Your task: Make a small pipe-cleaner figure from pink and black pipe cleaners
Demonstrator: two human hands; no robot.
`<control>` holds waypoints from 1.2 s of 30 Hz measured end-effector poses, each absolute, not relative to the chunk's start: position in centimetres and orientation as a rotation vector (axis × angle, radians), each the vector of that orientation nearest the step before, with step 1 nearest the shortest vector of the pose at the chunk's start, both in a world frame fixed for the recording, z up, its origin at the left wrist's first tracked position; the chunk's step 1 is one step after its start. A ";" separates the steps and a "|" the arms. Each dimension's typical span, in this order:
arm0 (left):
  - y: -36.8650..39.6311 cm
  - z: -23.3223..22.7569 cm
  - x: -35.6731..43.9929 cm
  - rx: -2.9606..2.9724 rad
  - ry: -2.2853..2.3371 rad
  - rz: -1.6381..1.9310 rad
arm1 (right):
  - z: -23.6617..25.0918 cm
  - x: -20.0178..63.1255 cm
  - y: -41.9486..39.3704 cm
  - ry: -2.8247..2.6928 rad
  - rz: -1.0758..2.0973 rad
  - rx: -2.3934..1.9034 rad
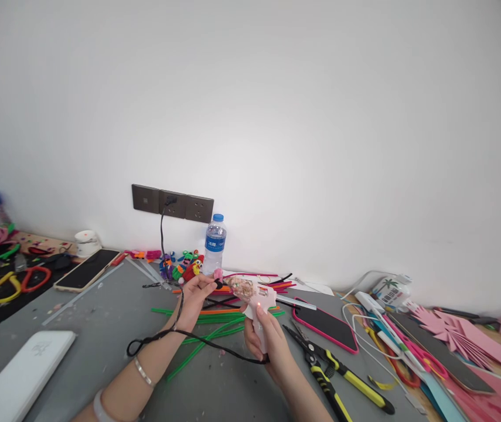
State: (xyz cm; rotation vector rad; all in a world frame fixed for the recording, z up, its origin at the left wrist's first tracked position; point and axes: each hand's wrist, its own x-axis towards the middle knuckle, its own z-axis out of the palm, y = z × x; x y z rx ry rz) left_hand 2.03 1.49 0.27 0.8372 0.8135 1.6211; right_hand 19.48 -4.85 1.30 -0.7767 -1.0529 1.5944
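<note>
My right hand (264, 343) grips a pale pink hot glue gun (256, 300) with its nozzle pointing left; its black cord (175, 334) loops across the grey table (113, 316) up to the wall socket (171, 204). My left hand (196, 294) pinches a small pink and black craft piece (217, 278) right at the gun's nozzle. A silver bracelet sits on my left wrist. Green, orange and red pipe cleaners (215, 321) lie on the table under both hands.
A water bottle (214, 243) stands by the wall behind small colourful figures (183, 266). A pink-cased phone (326, 325) and yellow-handled pliers (342, 375) lie to the right, pink paper cutouts (461, 337) farther right. A phone (87, 269), white power bank (20, 375) and loops (13, 282) lie left.
</note>
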 end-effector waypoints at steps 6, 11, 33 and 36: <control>1.6 -0.2 1.9 0.891 0.817 1.620 | 1.8 19.3 -5.2 -1.046 1.612 -0.791; 1.5 -0.2 1.9 0.881 0.824 1.594 | 1.5 19.4 -4.9 -1.050 1.623 -0.786; 1.5 0.2 1.9 0.904 0.818 1.590 | 1.4 19.4 -4.9 -1.076 1.630 -0.787; 1.5 0.1 1.8 0.908 0.820 1.592 | 1.4 19.5 -4.8 -1.091 1.612 -0.804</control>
